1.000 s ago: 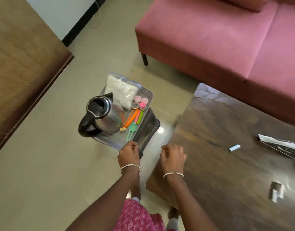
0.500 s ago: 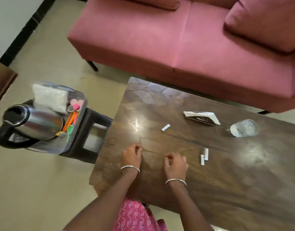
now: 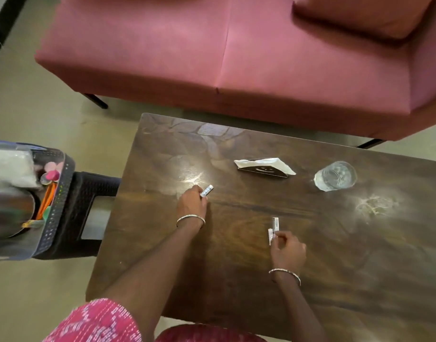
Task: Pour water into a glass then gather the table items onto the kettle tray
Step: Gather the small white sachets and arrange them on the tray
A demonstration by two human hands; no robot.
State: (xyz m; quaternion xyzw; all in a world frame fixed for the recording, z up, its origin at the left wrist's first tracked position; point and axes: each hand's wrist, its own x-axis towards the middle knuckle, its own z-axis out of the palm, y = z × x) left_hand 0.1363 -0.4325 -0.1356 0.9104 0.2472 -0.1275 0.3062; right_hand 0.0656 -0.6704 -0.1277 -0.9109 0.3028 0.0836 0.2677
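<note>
Sachets, three, small and white, on the dark table (image 3: 236, 280). Left hand (image 3: 191, 204) has its fingers curled onto the lower-left end of the lone sachet (image 3: 207, 190), whose long axis runs up and right out of the pinch. Right hand (image 3: 288, 250) pinches the near sachet (image 3: 270, 236) by its upper part. The far sachet (image 3: 275, 222), upright in frame, lies just above it; we cannot tell whether the two touch. Kettle tray (image 3: 57, 206) sits on a black stool (image 3: 93, 191) off the table's left edge, at mid-left of frame, so the left hand is the nearer one. We judge the carry goes leftward over bare wood, with nothing between. Glass (image 3: 335, 175) and napkin holder (image 3: 264, 167) stand toward the upper right, well apart from both hands.
</note>
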